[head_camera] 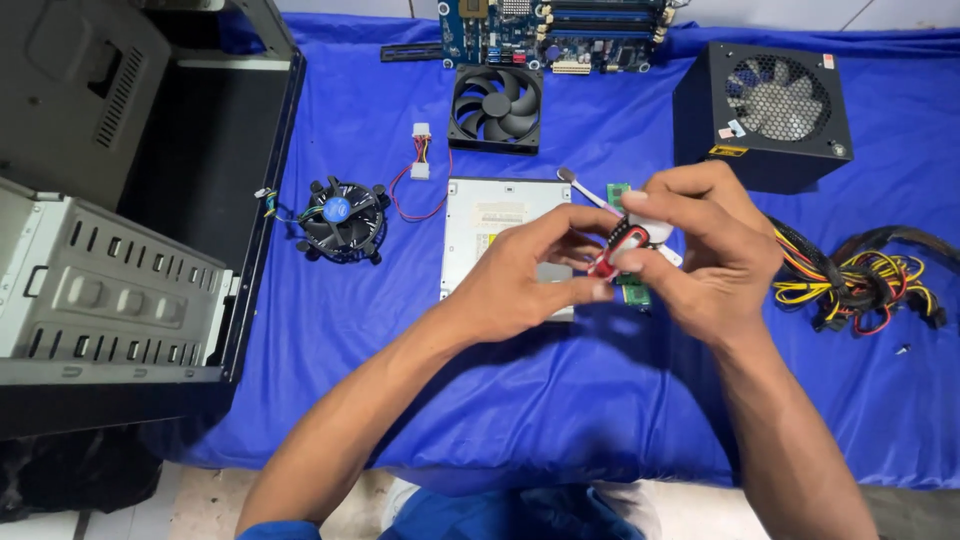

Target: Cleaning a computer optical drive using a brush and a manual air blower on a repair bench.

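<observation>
Hands (620, 260) around red-black tool (618, 246)

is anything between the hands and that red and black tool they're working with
Nothing visible does. The left hand and right hand both already grip the red and black tool directly, above the silver drive and the green memory stick.

A blue cloth (560, 400) covers the surface. On it lie an open computer case (120, 230) at left, a cooler fan (343, 218), an optical drive (500, 215), a black case fan (497, 106), a motherboard (555, 30) far, a power supply (765, 115) and its cable bundle (860, 280) right.
</observation>
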